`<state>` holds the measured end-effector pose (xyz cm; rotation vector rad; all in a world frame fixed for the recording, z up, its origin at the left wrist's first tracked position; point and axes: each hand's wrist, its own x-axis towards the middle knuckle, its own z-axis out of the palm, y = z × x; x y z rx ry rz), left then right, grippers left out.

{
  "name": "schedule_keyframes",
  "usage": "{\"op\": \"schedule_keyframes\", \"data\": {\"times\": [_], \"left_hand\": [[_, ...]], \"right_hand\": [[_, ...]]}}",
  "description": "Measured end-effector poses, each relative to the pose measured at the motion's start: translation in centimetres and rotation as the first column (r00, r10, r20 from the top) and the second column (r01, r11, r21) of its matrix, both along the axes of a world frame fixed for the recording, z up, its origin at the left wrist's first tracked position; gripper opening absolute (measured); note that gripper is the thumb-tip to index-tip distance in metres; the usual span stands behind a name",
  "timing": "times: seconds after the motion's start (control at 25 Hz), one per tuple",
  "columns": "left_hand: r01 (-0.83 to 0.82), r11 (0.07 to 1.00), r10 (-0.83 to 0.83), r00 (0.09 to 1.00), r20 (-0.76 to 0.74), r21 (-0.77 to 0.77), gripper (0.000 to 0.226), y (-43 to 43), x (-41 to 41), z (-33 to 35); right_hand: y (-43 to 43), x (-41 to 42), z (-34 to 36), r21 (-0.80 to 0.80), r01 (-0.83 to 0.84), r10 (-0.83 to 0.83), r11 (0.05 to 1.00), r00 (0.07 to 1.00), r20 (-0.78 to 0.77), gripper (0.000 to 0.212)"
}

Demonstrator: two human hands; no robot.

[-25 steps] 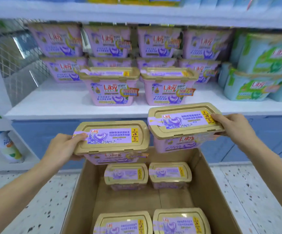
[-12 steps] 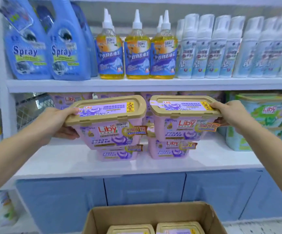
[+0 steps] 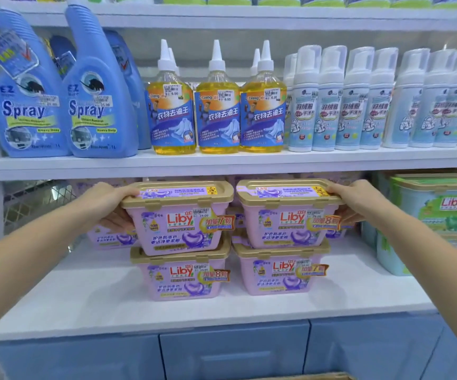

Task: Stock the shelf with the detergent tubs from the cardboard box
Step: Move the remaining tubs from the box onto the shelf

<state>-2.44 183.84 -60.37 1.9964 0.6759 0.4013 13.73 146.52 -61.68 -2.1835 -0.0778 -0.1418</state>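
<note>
Two pink Liby detergent tubs with gold lids are held at the white shelf [image 3: 90, 305]. My left hand [image 3: 106, 204] grips the left end of the left tub [image 3: 178, 218], which sits on top of a lower tub [image 3: 180, 275]. My right hand [image 3: 356, 201] grips the right end of the right tub [image 3: 284, 215], which rests on another lower tub [image 3: 279, 270]. More pink tubs stand behind them. Only a sliver of the cardboard box [image 3: 304, 376] shows at the bottom edge.
Green Liby tubs [image 3: 435, 215] stand stacked at the right of the same shelf. The shelf above holds blue spray bottles [image 3: 90, 105], yellow bottles [image 3: 216, 111] and white foam bottles [image 3: 345, 105]. A wire mesh panel [image 3: 35, 207] closes the left side. Blue cabinet fronts [image 3: 232, 352] lie below.
Both hands lifted the tubs from over the box up to the shelf and pushed them forward onto the lower tubs. The view rose, so the box has nearly left the frame.
</note>
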Motion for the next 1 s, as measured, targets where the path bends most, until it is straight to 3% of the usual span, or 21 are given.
{"op": "schedule_keyframes", "data": {"times": [0.16,0.32,0.36,0.48,0.6,0.72,0.76,0.88,1.0], "left_hand": [[-0.016,1.0,0.015,0.999,-0.044,-0.014,0.039,0.4,1.3,-0.3],[-0.043,0.99,0.051,0.997,0.053,-0.135,0.055,0.8,1.6,-2.0],[-0.041,0.983,0.057,0.995,0.086,-0.181,0.06,1.0,1.4,-2.5],[-0.057,0.959,0.125,0.965,0.232,-0.279,0.061,1.9,0.2,-5.0],[-0.153,0.957,0.232,0.914,0.332,-0.248,0.039,2.0,-1.3,-9.5],[-0.122,0.978,0.162,0.957,0.243,-0.17,0.028,1.0,-2.8,-14.5],[-0.061,0.987,0.088,0.98,0.181,-0.151,0.033,0.6,-3.1,-15.7],[0.163,0.986,-0.16,0.984,-0.079,0.028,0.074,-0.8,-3.2,-17.9],[0.196,0.976,-0.188,0.979,-0.082,0.095,0.071,-1.6,-1.5,-18.8]], "right_hand": [[0.4,0.7,-0.6,0.058,-0.017,0.018,0.998,1.0,-0.014,0.051],[-0.6,1.1,-2.3,0.106,-0.018,0.009,0.994,0.997,0.081,0.107],[-1.2,1.0,-3.2,0.132,-0.051,0.039,0.99,0.994,0.097,0.113],[-2.6,-0.4,-6.8,0.115,-0.12,0.101,0.986,0.983,0.154,0.106],[-3.7,-2.2,-11.3,0.007,-0.154,0.151,0.988,0.976,0.159,0.11],[-3.5,-3.3,-15.1,-0.091,-0.242,0.248,0.966,0.966,0.066,0.104],[-3.2,-3.4,-16.2,-0.098,-0.262,0.266,0.96,0.963,0.03,0.097],[-1.8,-2.8,-18.4,-0.172,-0.239,0.242,0.956,0.97,-0.001,0.07],[0.0,-2.1,-18.8,-0.157,-0.172,0.176,0.972,0.984,0.009,0.065]]}}
